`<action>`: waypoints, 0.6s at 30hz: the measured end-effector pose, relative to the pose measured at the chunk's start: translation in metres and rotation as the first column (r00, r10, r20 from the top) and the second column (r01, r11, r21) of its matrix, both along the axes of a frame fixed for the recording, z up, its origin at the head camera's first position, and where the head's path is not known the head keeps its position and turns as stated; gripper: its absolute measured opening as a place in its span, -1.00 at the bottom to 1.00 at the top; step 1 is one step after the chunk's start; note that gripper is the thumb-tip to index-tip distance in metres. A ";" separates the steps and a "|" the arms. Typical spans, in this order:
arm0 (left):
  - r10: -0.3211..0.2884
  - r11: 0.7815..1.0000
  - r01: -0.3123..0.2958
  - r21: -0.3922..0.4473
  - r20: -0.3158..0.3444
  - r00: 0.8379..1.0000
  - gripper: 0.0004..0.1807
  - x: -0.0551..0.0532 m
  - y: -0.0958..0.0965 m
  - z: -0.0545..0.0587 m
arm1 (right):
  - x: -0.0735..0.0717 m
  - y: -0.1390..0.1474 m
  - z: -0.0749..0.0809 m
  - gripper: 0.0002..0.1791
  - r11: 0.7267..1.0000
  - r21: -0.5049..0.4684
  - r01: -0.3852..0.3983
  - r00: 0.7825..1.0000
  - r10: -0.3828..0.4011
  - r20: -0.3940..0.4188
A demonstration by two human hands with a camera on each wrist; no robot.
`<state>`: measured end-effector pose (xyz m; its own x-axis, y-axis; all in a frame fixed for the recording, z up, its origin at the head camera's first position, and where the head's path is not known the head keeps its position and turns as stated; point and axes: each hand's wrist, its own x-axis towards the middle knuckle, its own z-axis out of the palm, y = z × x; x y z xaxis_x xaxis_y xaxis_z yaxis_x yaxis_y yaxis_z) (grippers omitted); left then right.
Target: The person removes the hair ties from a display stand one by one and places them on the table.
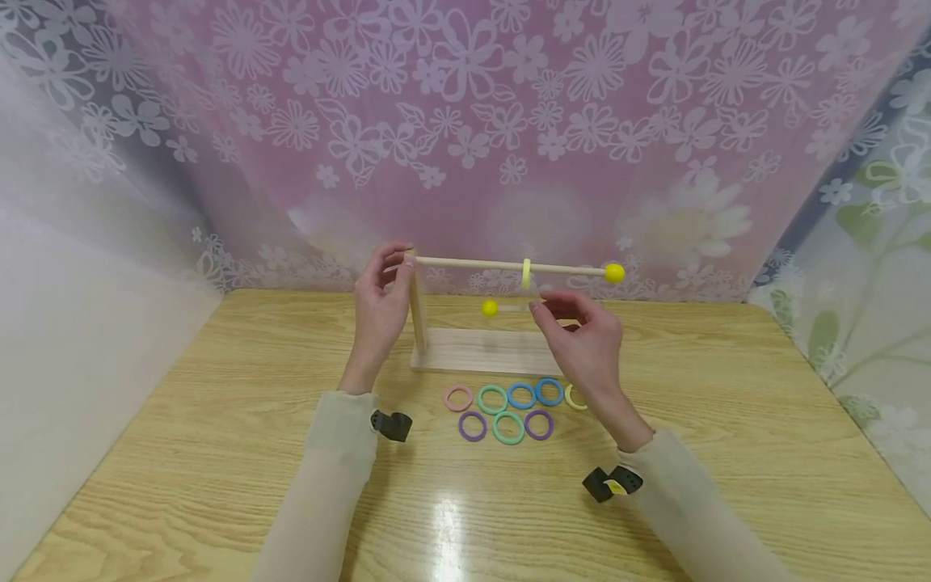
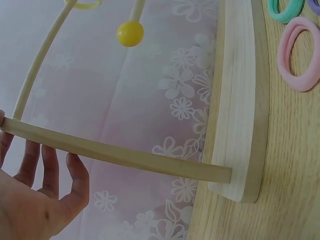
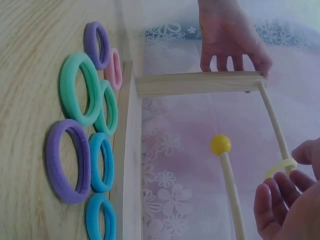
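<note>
A wooden rack has a flat base (image 1: 487, 352), an upright post (image 2: 115, 152) at its left, and an upper rod (image 1: 465, 263) ending in a yellow ball (image 1: 614, 273). My left hand (image 1: 383, 303) grips the top of the post, thumb in front and fingers behind. On the upper rod hangs a pale yellow hair tie (image 1: 526, 273). Just below and right of it is my right hand (image 1: 585, 339), fingers loosely bent, its fingertips apart from the tie in the head view. A lower rod (image 3: 232, 195) with a yellow ball (image 1: 490, 308) runs behind the right hand, which hides its far end.
Several hair ties lie on the wooden table (image 1: 218, 453) before the rack: pink (image 1: 458, 398), green (image 1: 508, 428), blue (image 1: 521, 396), purple (image 1: 472, 426), and a yellow one (image 1: 575, 396) partly behind the right wrist. A flowered curtain (image 1: 465, 162) hangs behind.
</note>
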<state>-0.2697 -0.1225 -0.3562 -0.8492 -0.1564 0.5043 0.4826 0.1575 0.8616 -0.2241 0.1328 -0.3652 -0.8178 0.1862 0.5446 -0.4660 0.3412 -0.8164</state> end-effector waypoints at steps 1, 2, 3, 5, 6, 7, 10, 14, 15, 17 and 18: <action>-0.003 1.000 0.003 0.000 0.000 1.000 -0.70 0.000 0.000 0.000 | -0.001 -0.001 0.000 -0.79 1.000 -0.002 -0.001 1.000 0.001 -0.001; -0.008 1.000 0.008 0.000 0.001 1.000 -0.70 0.000 -0.001 0.000 | -0.001 -0.001 0.000 -0.79 1.000 -0.002 0.000 1.000 0.000 -0.001; -0.011 1.000 0.011 0.000 0.002 1.000 -0.70 -0.001 -0.001 0.000 | -0.002 -0.002 0.000 -0.79 1.000 -0.002 0.002 1.000 -0.002 -0.002; -0.020 1.000 0.020 -0.003 0.004 1.000 -0.70 -0.001 -0.001 0.000 | -0.003 -0.002 0.001 -0.80 1.000 -0.004 0.005 1.000 -0.005 -0.003; -0.023 1.000 0.023 -0.005 0.007 1.000 -0.70 -0.001 -0.001 0.000 | -0.003 -0.002 0.001 -0.80 1.000 -0.004 0.008 1.000 -0.008 -0.005; -0.027 1.000 0.027 -0.005 0.009 1.000 -0.70 -0.001 -0.001 0.000 | -0.004 -0.002 0.001 -0.80 1.000 -0.003 0.012 1.000 -0.012 -0.005; -0.027 1.000 0.027 -0.010 0.016 1.000 -0.70 -0.001 -0.002 0.000 | -0.005 -0.003 0.003 -0.78 1.000 0.002 0.012 1.000 -0.012 -0.012; -0.012 1.000 0.012 -0.015 0.019 1.000 -0.72 -0.002 -0.002 0.000 | -0.007 -0.004 0.003 -0.76 1.000 0.004 0.006 1.000 -0.006 -0.028; -0.008 1.000 0.009 -0.016 0.017 1.000 -0.73 -0.002 -0.001 0.000 | -0.008 -0.005 0.003 -0.76 1.000 0.005 0.007 0.999 -0.007 -0.033; -0.003 1.000 0.003 -0.019 0.011 1.000 -0.73 -0.002 -0.001 0.000 | -0.009 -0.006 0.003 -0.77 1.000 0.006 0.007 0.999 -0.006 -0.046; 0.000 1.000 0.000 -0.019 0.008 1.000 -0.73 -0.002 0.000 0.001 | -0.010 -0.006 0.002 -0.77 1.000 0.008 0.007 0.999 -0.006 -0.054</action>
